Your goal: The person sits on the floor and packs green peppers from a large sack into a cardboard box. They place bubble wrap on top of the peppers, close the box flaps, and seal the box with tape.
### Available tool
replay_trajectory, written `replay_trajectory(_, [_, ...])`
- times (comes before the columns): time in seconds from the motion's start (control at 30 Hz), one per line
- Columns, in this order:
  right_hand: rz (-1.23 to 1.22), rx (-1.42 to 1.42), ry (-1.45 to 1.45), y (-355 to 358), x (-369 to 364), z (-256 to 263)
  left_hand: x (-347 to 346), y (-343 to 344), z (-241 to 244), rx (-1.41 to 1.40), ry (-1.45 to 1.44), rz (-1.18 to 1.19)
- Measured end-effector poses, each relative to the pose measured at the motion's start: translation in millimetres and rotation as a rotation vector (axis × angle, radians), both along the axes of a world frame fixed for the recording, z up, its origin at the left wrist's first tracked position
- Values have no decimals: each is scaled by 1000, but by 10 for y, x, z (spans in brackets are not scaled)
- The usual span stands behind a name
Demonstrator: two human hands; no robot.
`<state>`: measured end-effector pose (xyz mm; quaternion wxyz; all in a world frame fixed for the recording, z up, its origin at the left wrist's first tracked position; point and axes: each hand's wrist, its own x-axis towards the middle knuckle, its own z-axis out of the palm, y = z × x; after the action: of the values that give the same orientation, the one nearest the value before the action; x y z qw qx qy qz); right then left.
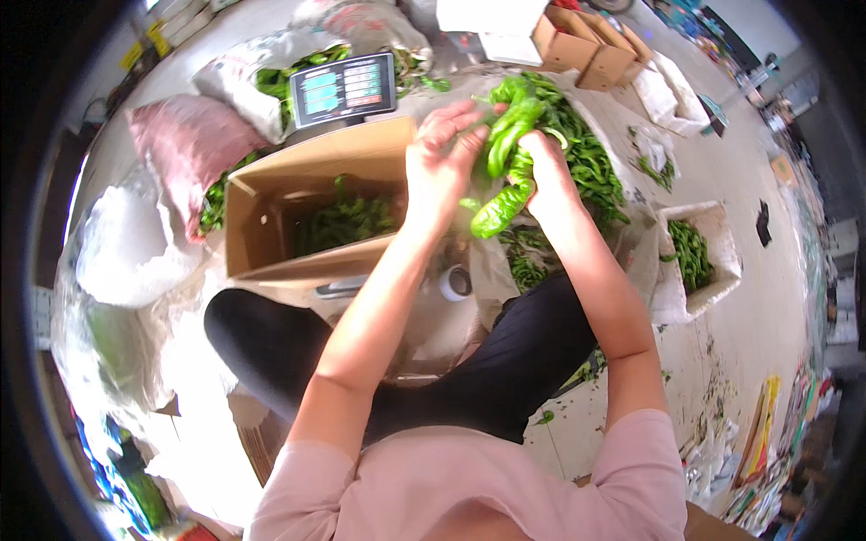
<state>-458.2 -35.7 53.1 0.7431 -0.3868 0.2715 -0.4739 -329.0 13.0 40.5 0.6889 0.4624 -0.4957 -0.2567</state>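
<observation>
Several long green peppers (504, 209) are bunched in my right hand (541, 162), over the near side of a pepper heap (588, 159) on pale sacking. My left hand (443, 145) is just left of the bunch, palm towards it, fingers spread and slightly blurred; whether it touches a pepper I cannot tell. Below and left of it stands an open cardboard box (318, 159) with green peppers (352, 220) lying in its shadowed bottom. A digital scale's display (343, 88) rises behind the box.
A white foam box (720, 291) with small green peppers stands at right. Filled sacks (189, 132) lie at left and back, plastic bags (128, 237) at far left. Cardboard boxes (568, 51) stand at the back. A roll of tape (457, 282) lies between my crossed legs and the open box.
</observation>
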Motion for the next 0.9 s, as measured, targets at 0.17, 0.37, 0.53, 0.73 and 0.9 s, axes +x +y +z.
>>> replay_trajectory(0.17, [176,135,-145,4,589,-12,500,87,64,-81,766,-162])
replay_trajectory(0.37, [150,-256,-206,55,1341,-144,1245,150,-1,-186,1134,-89])
replay_trajectory(0.53, [385,-554,223,43,1399,-417,2065,442,-360,-305,1229,-85])
replay_trajectory(0.73, [360,-639,715,-5,1166,-533,1959,820,-404,-68,992,71])
replay_trajectory(0.9, [131,-870,568,-88,377,-106,920,1265,-220,396,257,-224])
